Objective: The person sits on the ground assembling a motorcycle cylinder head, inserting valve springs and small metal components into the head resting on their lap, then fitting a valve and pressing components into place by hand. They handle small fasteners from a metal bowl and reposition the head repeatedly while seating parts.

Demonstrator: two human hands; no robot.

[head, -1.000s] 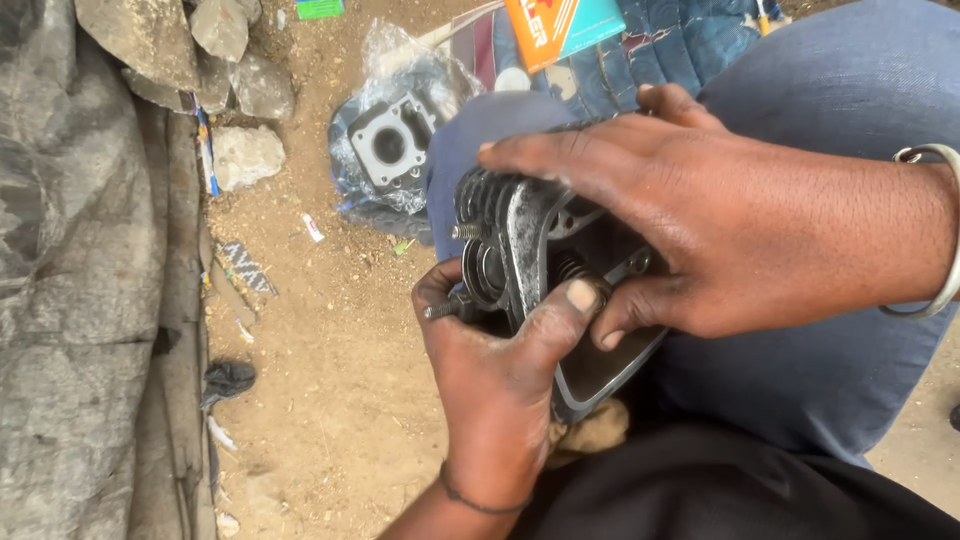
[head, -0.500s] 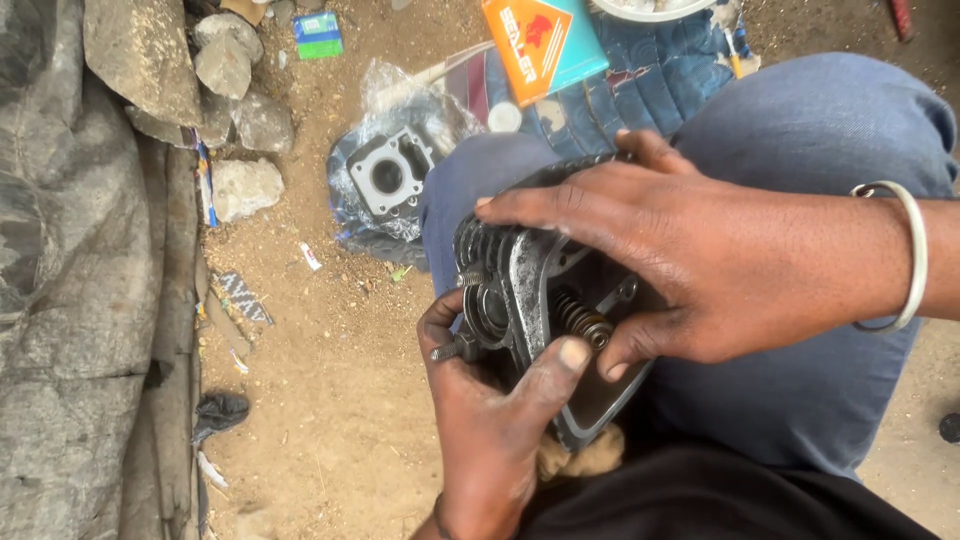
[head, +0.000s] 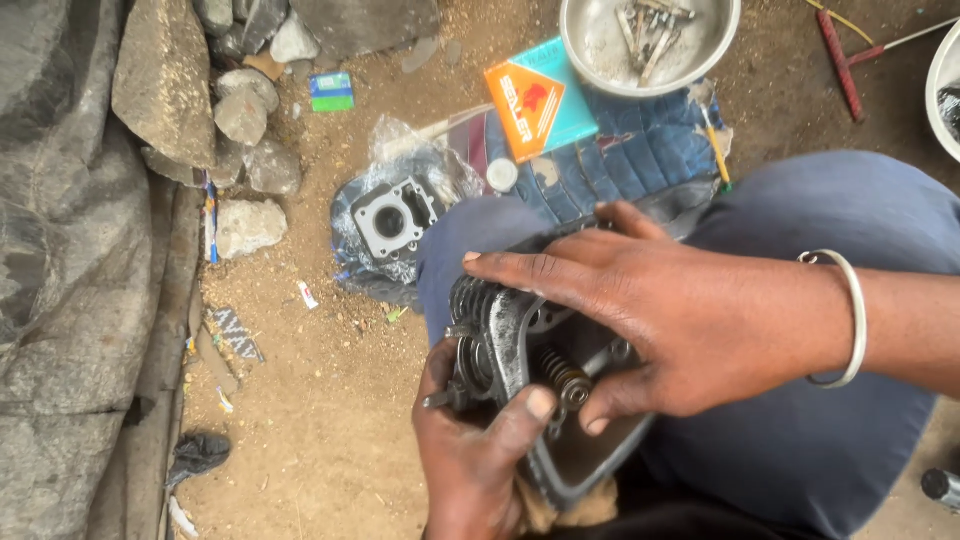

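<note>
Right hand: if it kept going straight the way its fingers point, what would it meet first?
The right hand points left across the finned engine part. Past its fingertips, the first thing looks like bare sandy ground, though depth is hard to judge.

Dull, greasy cast-metal cylinder head (head: 520,350); shiny steel bowl (head: 650,45); glossy cardboard box (head: 540,100); worn denim cloth (head: 640,150).

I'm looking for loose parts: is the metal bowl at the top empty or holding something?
Holding something. The metal bowl sits upright on the dirt with several slim metal pieces lying inside; most of its floor is bare.
</note>
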